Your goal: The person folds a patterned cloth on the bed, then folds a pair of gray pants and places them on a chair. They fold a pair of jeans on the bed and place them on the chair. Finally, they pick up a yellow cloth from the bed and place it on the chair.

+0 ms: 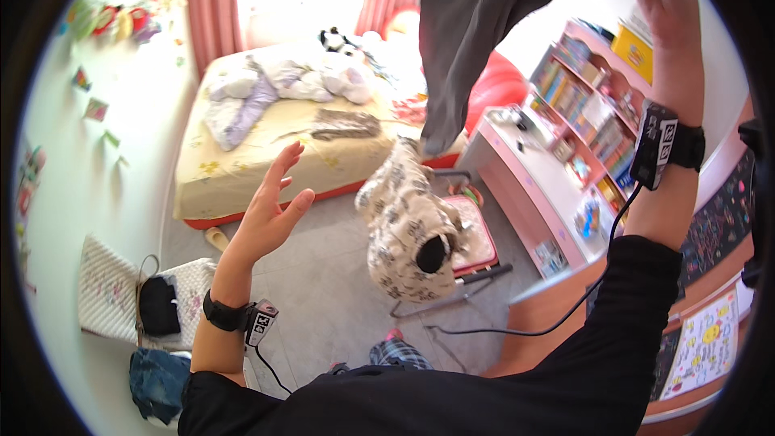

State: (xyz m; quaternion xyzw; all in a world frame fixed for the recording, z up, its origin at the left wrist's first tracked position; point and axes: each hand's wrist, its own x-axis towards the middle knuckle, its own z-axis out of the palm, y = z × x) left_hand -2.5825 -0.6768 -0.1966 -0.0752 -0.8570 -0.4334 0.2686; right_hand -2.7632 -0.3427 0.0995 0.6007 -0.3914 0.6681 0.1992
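While the right hand (667, 4), raised high with fingertips hidden, has its grip on the edge of a dark grey garment (494, 20) draped before the bed (242, 173), the left hand (270, 214) hovers lower, empty, thumb apart from its extended fingers.

The right grip (668, 2) (high up) holds grey cloth (492, 16).

Dark grey cloth (492, 20), pink curtains (214, 12), yellow floral bedsheet (339, 163)

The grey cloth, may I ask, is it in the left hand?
No, the left hand is empty and apart from the grey cloth, which hangs from the right hand.
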